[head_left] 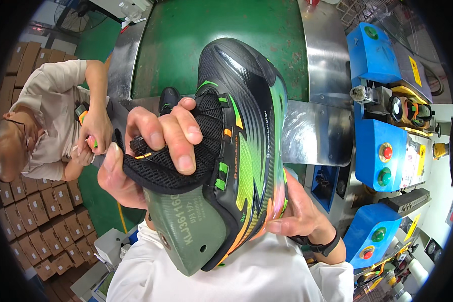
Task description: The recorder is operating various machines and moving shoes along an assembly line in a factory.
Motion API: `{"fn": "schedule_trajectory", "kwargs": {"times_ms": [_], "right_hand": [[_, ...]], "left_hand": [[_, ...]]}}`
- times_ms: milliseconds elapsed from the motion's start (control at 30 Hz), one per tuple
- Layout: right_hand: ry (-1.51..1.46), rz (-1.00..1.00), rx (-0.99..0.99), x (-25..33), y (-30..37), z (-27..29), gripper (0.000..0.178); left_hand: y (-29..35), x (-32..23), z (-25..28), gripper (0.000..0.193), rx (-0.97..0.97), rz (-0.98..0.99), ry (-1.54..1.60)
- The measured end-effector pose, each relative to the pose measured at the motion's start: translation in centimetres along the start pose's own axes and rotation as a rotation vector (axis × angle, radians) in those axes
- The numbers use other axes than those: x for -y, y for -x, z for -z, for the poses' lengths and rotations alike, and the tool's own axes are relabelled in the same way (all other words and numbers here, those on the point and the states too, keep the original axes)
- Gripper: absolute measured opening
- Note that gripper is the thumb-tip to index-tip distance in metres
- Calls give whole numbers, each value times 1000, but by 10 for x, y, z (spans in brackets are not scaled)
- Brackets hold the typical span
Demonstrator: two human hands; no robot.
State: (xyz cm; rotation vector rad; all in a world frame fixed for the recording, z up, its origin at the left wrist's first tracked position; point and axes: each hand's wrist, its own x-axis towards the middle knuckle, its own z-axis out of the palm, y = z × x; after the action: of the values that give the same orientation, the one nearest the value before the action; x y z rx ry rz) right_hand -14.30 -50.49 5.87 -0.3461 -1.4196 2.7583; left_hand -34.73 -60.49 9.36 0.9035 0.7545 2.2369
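A black sneaker [244, 108] with green and orange accents is held up close before me, toe pointing away. Inside it sits a grey-green shoe last [186, 229], its top and heel end showing at the opening. My left hand [168, 133] is closed on the black mesh tongue [204, 161], fingers over it and thumb at its edge, with the tongue pulled up off the last. Around the heel side and sole, my right hand [299, 214] is closed, the thumb on the lower side; its other fingers are partly hidden behind the shoe.
Beyond the shoe runs a green conveyor belt [181, 38] with metal edges. A dark shoe [170, 96] lies past my left hand. Blue machines [380, 151] with red and green buttons line the right. At left a co-worker [53, 116] handles something small, near stacked cartons [40, 201].
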Motion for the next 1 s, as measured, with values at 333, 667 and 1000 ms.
{"fn": "schedule_trajectory", "kwargs": {"times_ms": [333, 667, 1000], "right_hand": [[-46, 16, -19, -6, 0, -1, 100], [-18, 69, 19, -5, -4, 0, 97], [-13, 25, -10, -1, -2, -2, 94]], "left_hand": [[-3, 4, 3, 38, 15, -18, 71], [-6, 6, 6, 37, 24, -9, 75], [-5, 5, 7, 38, 28, -4, 78]]}}
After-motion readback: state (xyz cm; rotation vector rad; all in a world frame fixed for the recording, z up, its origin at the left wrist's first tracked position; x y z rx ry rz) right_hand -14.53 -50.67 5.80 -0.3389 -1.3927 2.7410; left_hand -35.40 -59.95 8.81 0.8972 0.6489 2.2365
